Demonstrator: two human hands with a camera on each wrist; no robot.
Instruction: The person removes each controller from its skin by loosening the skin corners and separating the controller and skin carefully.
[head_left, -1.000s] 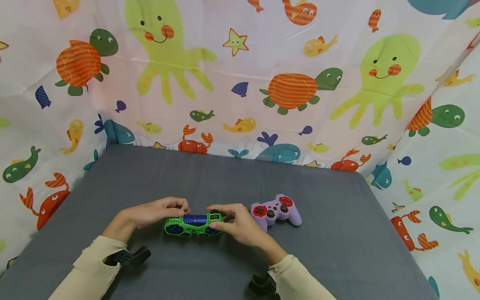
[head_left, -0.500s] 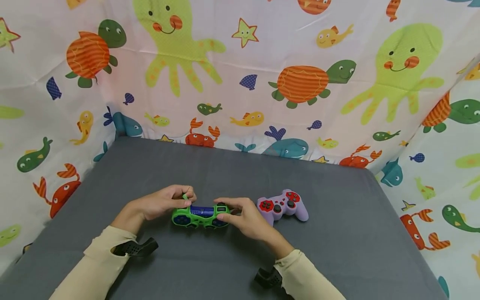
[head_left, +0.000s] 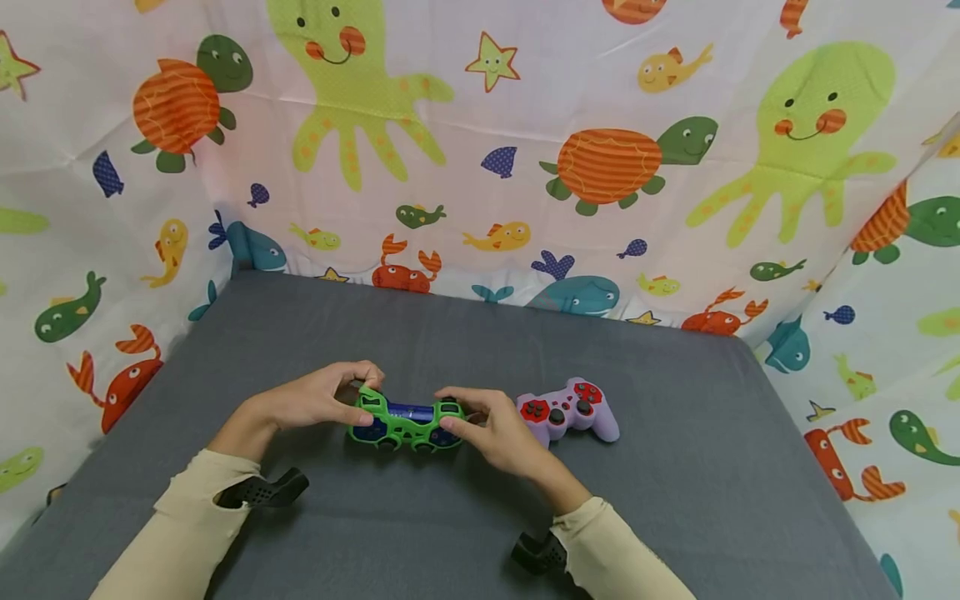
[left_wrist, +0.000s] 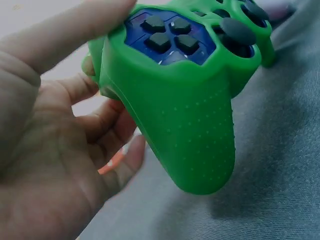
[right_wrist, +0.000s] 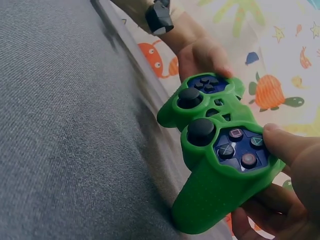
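Both hands hold a dark blue game controller (head_left: 409,412) in a green, dotted silicone cover (left_wrist: 195,125). My left hand (head_left: 311,406) grips its left end, thumb on the face beside the direction buttons (left_wrist: 170,35) and fingers behind the upper edge. At the other end, my right hand (head_left: 501,432) pinches with its thumb by the symbol buttons (right_wrist: 240,147) and its fingers curled behind. Two black thumbsticks (right_wrist: 200,131) poke through the cover. Most of the controller's back is hidden. A lilac controller (head_left: 561,410) with red button areas lies just right of the right hand, partly behind it.
A grey cloth (head_left: 675,467) covers the table. White curtains with printed sea animals (head_left: 450,108) stand along the back and both sides. Black straps (head_left: 262,490) sit at both wrists, below cream sleeves (head_left: 176,525).
Half a second ago a green flap of the cover stood up between the left thumb and finger; now it lies over the controller's upper left corner. The left thumb has moved onto the face.
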